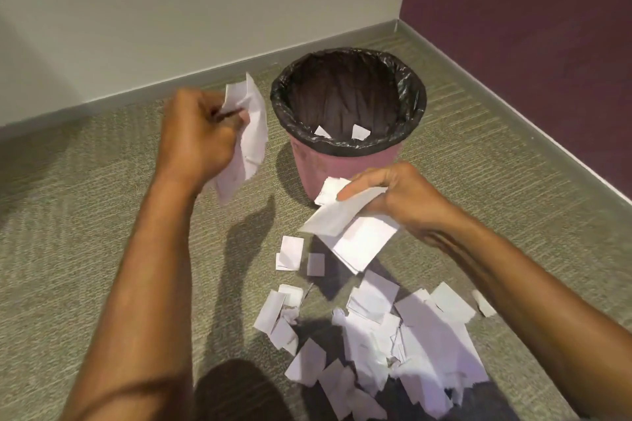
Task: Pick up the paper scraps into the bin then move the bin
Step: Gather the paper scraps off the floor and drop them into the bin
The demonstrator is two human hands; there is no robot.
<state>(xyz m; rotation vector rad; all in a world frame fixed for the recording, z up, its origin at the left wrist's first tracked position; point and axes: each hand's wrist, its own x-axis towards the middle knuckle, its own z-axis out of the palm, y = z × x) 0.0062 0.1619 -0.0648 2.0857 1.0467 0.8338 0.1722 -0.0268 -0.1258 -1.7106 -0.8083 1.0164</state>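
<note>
early in the job, by the look of it. inside the bin (342, 171), against the black liner (349, 145), only two small white scraps (359, 132) in sight. rest of the bottom hidden by the near rim.

left hand (195, 133): fingers curled tight round a crumpled bunch of paper (253, 133), raised just left of the bin's rim, not yet over the opening. right hand (400, 195): thumb and fingers pinching several flat torn pieces (355, 232), lower and nearer, in front of the bin's pink wall and above the carpet (102, 215). both loads gripped, neither dropped in yet.

on the floor between the forearms, the main pile (410, 335), thick and overlapping. a few loose pieces (290, 253) nearer the bin, and one stray (484, 302) off to the right. far more paper on the carpet than in the bin or in the hands.

bin upright near the corner where the pale wall (205, 10) meets the dark purple wall (530, 44), close to the grey skirting and apart from the pile.

left to do, as judged:
- tip both handfuls in
- gather the heap, likely over several more trips
- pick up the strays
- lift and move the bin

moving step not begun. only a small part of the picking-up done, with nearly all the clearing and the whole of the move ahead.
</note>
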